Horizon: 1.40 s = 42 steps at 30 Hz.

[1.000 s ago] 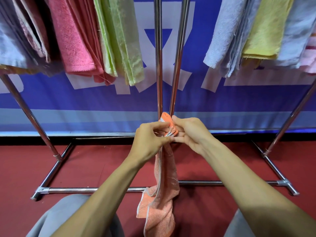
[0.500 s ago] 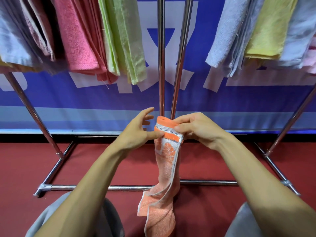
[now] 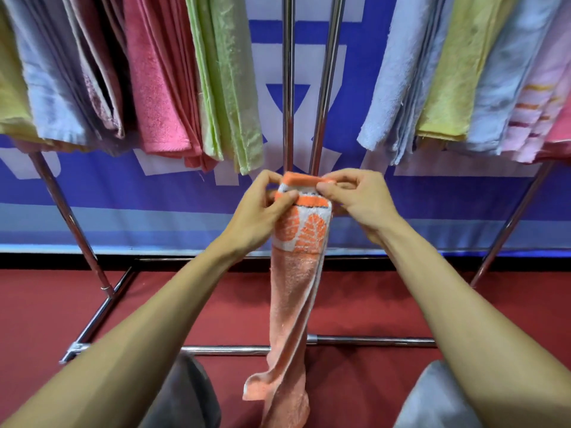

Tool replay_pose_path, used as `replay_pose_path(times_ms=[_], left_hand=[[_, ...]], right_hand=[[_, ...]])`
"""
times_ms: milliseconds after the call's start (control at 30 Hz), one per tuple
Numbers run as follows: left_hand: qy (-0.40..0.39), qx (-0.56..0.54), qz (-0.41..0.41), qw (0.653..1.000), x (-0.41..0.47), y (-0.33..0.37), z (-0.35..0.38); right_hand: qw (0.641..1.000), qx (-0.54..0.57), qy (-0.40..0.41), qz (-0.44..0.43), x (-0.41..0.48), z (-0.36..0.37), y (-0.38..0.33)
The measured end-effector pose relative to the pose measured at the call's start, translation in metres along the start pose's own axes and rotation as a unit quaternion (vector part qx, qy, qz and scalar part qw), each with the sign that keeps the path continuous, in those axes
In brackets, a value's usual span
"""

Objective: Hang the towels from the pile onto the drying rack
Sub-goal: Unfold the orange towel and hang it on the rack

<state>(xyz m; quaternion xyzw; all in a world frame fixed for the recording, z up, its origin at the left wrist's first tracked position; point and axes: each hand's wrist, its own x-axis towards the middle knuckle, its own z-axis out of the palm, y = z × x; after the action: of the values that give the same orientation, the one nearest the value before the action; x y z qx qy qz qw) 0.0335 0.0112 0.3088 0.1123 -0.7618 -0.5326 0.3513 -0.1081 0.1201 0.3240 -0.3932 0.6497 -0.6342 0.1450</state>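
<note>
An orange towel [image 3: 293, 291] with a white band and orange leaf prints hangs lengthwise in front of me, its lower end bunched near my knees. My left hand [image 3: 262, 214] pinches the left side of its top edge. My right hand [image 3: 355, 196] pinches the right side of the same edge. Both hands are at the height of the two upright chrome poles [image 3: 288, 88] of the drying rack. Several towels hang from the rack above: pink [image 3: 154, 88] and green [image 3: 228, 81] on the left, blue [image 3: 395, 88] and yellow [image 3: 451, 81] on the right.
The rack's slanted legs [image 3: 68, 217] and low crossbar [image 3: 370, 340] stand on a red floor. A blue and white banner [image 3: 154, 205] runs behind the rack. My grey trouser knees [image 3: 432, 396] show at the bottom.
My hands have risen and drawn apart along the towel's top edge, spreading it so the white band and leaf prints show. The view has tilted upward slightly.
</note>
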Motion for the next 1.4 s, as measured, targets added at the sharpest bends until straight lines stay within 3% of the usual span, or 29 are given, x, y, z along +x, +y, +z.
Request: replay_pose_path(times_ms=[100,233,300,400,567,733,833,1100,1300,1400], left_hand=[[0.025,-0.051,0.014,0.998,0.014,0.034,-0.010],[-0.016,0.014,0.045,0.999,0.022,0.072,-0.018],[0.018,0.022,0.090,0.996,0.029,0.104,-0.019],[0.066,0.012,0.163,0.984,0.045,0.156,-0.021],[0.051,0.043,0.159,0.985,0.049,0.181,-0.009],[0.058,0.038,0.191,0.979,0.050,0.213,-0.006],[0.077,0.008,0.176,0.981,0.051,0.225,-0.004],[0.183,-0.092,0.073,0.976,0.072,0.241,-0.007],[0.230,-0.225,-0.031,0.946,0.077,0.256,-0.019],[0.281,-0.255,-0.063,0.923,0.082,0.254,-0.025]], right_hand=[[0.995,0.015,0.049,-0.084,0.015,0.006,-0.053],[0.983,0.010,0.092,-0.158,0.020,0.009,-0.106],[0.965,-0.026,0.122,-0.230,0.022,0.004,-0.135],[0.941,0.005,0.160,-0.299,0.030,-0.008,-0.178],[0.954,0.054,0.192,-0.224,0.036,-0.018,-0.192],[0.951,0.119,0.179,-0.223,0.029,-0.030,-0.231],[0.962,0.094,0.167,-0.197,0.031,-0.033,-0.239],[0.998,0.066,-0.011,-0.021,0.015,-0.017,-0.193],[0.993,0.043,-0.112,0.009,-0.004,-0.005,-0.157],[0.990,-0.014,-0.136,-0.030,-0.008,-0.005,-0.145]])
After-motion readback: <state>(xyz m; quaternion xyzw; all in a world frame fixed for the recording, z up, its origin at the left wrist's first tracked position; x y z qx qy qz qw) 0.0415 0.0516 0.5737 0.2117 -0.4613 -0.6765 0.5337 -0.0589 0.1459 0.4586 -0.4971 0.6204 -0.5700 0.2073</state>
